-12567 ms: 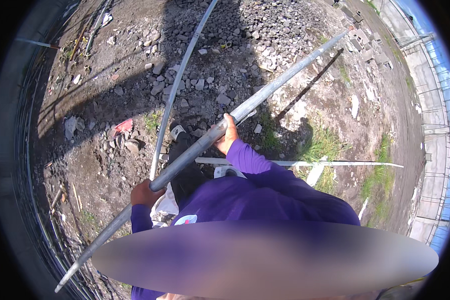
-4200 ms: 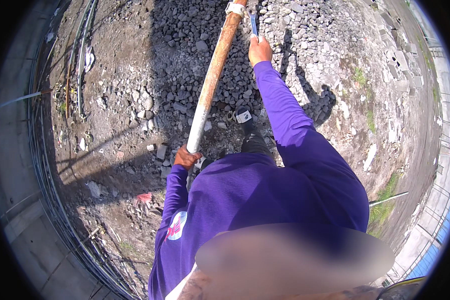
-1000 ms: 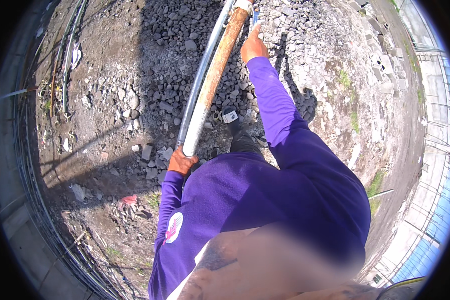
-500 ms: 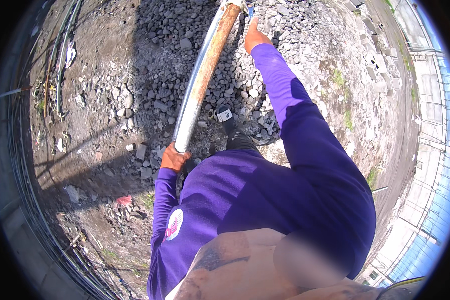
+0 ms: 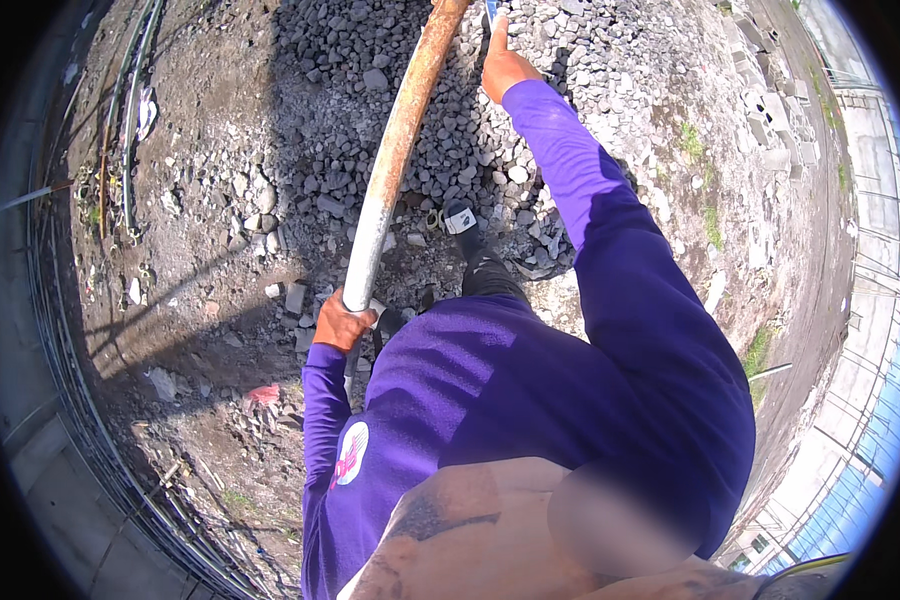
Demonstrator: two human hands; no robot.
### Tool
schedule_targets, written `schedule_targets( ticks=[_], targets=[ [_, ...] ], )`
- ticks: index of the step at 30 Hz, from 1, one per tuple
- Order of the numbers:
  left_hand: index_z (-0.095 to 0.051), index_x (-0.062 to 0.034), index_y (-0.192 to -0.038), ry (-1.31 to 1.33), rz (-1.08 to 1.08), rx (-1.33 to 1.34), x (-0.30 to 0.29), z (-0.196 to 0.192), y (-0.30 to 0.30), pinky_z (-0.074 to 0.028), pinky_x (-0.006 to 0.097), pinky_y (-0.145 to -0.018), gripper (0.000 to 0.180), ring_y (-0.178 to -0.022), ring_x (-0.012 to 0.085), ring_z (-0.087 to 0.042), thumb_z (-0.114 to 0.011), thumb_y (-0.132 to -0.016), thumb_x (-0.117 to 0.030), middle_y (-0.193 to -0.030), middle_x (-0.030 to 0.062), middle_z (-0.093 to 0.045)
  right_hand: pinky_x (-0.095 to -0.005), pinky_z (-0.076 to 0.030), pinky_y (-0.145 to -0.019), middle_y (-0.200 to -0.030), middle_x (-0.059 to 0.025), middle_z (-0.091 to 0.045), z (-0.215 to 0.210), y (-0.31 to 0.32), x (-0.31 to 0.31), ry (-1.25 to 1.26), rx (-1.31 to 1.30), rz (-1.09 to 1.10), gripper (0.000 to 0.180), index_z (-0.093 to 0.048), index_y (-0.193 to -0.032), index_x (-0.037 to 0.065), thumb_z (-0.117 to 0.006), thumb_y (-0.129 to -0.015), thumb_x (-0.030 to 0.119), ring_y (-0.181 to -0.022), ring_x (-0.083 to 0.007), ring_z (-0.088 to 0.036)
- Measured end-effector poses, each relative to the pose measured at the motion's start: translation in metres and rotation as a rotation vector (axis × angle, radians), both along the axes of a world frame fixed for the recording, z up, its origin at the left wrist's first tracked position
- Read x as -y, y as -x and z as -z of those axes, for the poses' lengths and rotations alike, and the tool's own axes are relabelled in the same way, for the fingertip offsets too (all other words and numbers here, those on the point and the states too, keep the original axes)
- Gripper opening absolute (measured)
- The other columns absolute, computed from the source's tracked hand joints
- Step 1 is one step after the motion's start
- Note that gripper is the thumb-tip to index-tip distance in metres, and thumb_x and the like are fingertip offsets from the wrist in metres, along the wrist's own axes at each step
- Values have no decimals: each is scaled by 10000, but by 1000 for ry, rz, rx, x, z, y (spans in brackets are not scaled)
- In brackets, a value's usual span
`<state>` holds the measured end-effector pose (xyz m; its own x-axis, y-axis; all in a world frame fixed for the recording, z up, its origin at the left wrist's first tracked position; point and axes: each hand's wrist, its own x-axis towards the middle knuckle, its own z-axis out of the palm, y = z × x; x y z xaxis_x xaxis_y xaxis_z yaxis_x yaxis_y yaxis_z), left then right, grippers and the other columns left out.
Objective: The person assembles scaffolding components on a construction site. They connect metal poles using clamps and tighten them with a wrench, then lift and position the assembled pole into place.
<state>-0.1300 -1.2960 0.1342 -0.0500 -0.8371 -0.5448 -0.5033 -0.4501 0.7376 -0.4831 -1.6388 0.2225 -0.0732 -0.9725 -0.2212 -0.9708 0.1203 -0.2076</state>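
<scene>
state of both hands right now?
Left hand: closed on pipe, at its white end.
Right hand: closed, holding blue tool, mostly cut off by frame.

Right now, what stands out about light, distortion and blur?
Head view: strong sunlight, broad shadow across part of the gravel; head view: the pale wall at right bows along the rim; head view: a smooth blurred patch low right of centre.

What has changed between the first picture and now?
The right hand has let go of the long grey pipe, reached forward and taken hold of a wrench, mostly cut off at the top edge. The left hand now grips the white lower part of a rusty pipe. The red scrap and gravel stay on the ground.
</scene>
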Motion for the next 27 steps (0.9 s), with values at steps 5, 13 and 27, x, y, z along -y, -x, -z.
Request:
schedule_targets(
  ticks=[5,13,27],
  targets=[
    [-649,53,-1076,61,55,3,-5,-3,-3,-574,354,-699,453,-748,236,-715,-766,-752,-242,-851,168,-725,-516,-543,-846,-998,-309,-708,-4,31,-2,83,-63,-162,924,186,-1573,14,-490,-948,95,-880,-429,-715],
    [-648,61,-1040,120,55,174,-12,-8,21,-574,375,-750,528,-811,241,-718,-785,-706,-324,-850,172,-721,-496,-511,-942,-1122,-249,-712,0,20,-20,137,231,272,771,-197,-1617,258,-560,-946,151,-1084,-410,-691],
    [-654,52,-1028,60,74,71,-19,-81,17,-563,369,-761,448,-813,282,-717,-791,-705,-226,-877,197,-719,-543,-540,-804,-952,-208,-736,-32,130,46,482,-213,-29,279,-537,-1267,131,-533,-989,163,-932,-424,-716]
  ],
)
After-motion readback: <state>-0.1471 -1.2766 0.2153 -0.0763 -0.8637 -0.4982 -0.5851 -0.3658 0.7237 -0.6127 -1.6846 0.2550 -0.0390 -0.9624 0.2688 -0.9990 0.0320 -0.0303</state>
